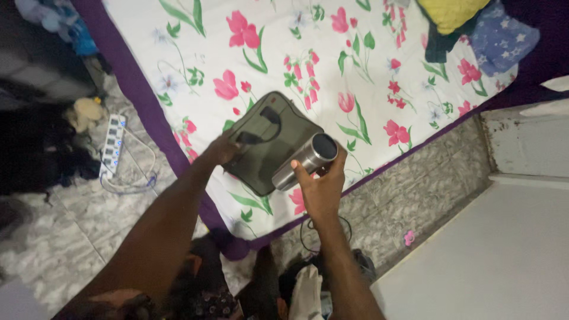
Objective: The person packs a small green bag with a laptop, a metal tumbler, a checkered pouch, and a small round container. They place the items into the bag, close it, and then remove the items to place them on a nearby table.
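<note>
At the centre of the frame, the right hand [323, 189] wraps its fingers around a steel flask [305, 161], held just above the lower right edge of an olive bag [269, 148] lying on the floral sheet [355, 71]. The flask's long axis runs lower left to upper right (dark cap uppermost). The left hand [222, 151] pinches the bag's left edge.

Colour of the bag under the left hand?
Dark olive-grey bag with black straps, best seen in the head view.
</note>
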